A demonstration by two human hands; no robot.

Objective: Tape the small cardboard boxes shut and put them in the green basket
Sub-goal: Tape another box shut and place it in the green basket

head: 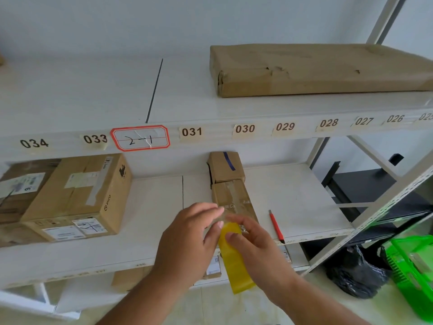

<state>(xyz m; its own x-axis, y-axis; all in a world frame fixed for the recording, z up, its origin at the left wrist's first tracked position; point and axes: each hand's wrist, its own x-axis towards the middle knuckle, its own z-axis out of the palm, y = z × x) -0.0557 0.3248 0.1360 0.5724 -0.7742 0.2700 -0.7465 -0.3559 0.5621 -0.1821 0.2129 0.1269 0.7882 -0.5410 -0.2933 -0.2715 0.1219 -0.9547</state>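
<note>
Left hand (187, 240) and right hand (255, 245) both pinch the top end of a yellow translucent tape strip (232, 259); its long axis runs top-left to bottom-right, free end hanging down. Just behind: small brown cardboard box (232, 198) on the white shelf (300, 202), long axis front-to-back. Red pen (276, 227) beside it. Green plastic basket (414, 273) on floor, far right.

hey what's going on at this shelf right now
A person is taping a small cardboard box on the middle shelf. The left hand and right hand both pinch a strip of yellow tape at the box's near end. A second small box sits behind it, a red pen beside it. The green basket waits on the floor.
</note>
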